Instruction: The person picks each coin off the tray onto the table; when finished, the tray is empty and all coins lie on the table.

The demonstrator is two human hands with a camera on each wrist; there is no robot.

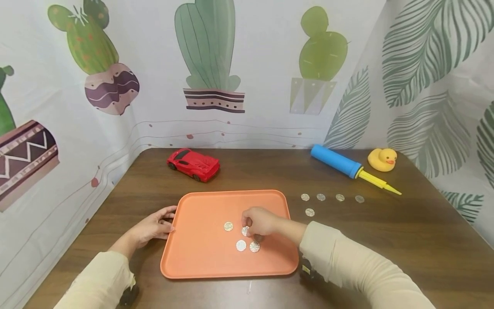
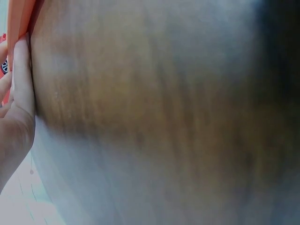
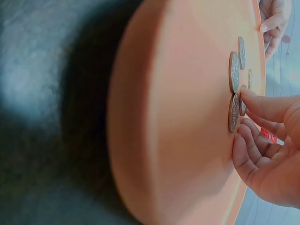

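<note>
An orange tray (image 1: 200,264) lies on the wooden table, with several silvery coins near its middle. My right hand (image 1: 260,221) is over the tray, its thumb and index finger pinching a coin (image 1: 245,231) low at the tray's surface; the other fingers are curled (image 3: 253,152). Just in front of it, two coins sit side by side, a left one (image 1: 241,245) and a right one (image 1: 254,246). Another coin (image 1: 228,226) lies to the left. My left hand (image 1: 154,225) touches the tray's left rim with thumb and fingers; in the left wrist view its thumb (image 2: 23,75) lies along the edge.
Right of the tray, several coins form a row, among them a coin (image 1: 320,197), with one coin (image 1: 310,212) in front. Behind stand a red toy car (image 1: 194,164), a blue and yellow hand pump (image 1: 335,161) and a yellow rubber duck (image 1: 382,159). A printed cloth hangs behind the table.
</note>
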